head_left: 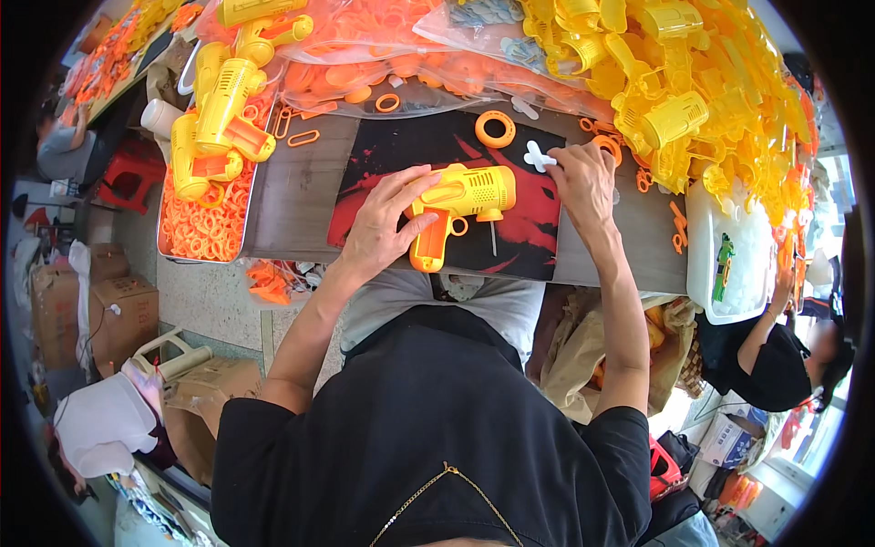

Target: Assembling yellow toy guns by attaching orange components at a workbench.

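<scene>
My left hand (378,223) is closed around the rear of a yellow toy gun (469,191) with an orange handle, lying sideways over a black and red mat (538,239). A small orange trigger loop (459,226) sticks out beside the handle. A thin grey rod (494,240) shows just below the barrel. To the right, the fingertips of my right hand (585,187) pinch a small white propeller-shaped piece (535,156). Beyond the gun an orange ring (495,129) lies on the mat, and another orange ring (608,146) is partly hidden behind my right hand.
Yellow gun bodies (674,118) are heaped at the far right, above a white bin (715,310). At left, assembled guns (226,105) rest over a tray of orange parts (196,223). Bags of orange pieces (365,46) line the back. A co-worker (775,360) sits at right.
</scene>
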Demonstrator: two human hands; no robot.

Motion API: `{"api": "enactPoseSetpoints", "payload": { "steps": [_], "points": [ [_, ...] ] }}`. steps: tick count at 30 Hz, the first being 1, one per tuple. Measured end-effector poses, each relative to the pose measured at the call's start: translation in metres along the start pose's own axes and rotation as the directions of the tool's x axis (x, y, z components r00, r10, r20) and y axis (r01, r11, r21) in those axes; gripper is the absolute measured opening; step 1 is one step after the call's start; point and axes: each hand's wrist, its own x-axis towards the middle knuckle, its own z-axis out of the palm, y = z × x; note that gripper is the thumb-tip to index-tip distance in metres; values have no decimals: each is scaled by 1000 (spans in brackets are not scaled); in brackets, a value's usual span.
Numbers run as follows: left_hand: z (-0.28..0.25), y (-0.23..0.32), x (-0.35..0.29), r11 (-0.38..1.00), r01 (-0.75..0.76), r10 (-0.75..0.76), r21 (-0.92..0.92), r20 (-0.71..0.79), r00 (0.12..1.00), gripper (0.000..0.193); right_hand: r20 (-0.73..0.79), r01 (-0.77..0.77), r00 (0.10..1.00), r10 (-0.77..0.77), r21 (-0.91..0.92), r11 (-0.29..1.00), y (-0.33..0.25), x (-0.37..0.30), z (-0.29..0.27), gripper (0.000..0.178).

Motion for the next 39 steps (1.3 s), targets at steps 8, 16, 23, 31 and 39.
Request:
{"api": "enactPoseSetpoints", "payload": {
  "steps": [8, 16, 23, 31, 39],
  "points": [
    [8, -3, 11, 1000, 15, -14, 9, -116, 993, 49, 44, 216, 976, -213, -287, 933, -8, -11, 18, 6],
    [7, 2, 8, 999, 23, -21, 24, -91, 996, 49, 69, 211, 978, -199, -291, 933, -15, -1, 17, 9],
    [-1, 22, 31, 994, -90, 96, 53, -123, 988, 42, -48, 37, 998, -40, -49, 998, -1, -6, 13, 7],
    [32, 43, 110, 979, -139, 128, -149, -81, 988, 45, 386, -487, 861, 331, 814, 318, -34, -9, -34, 24],
    [29, 53, 111, 901, 137, -111, -411, 87, 990, 43, 380, -424, 868, 321, 902, 80, -62, -23, -28, 23]
  ]
}}
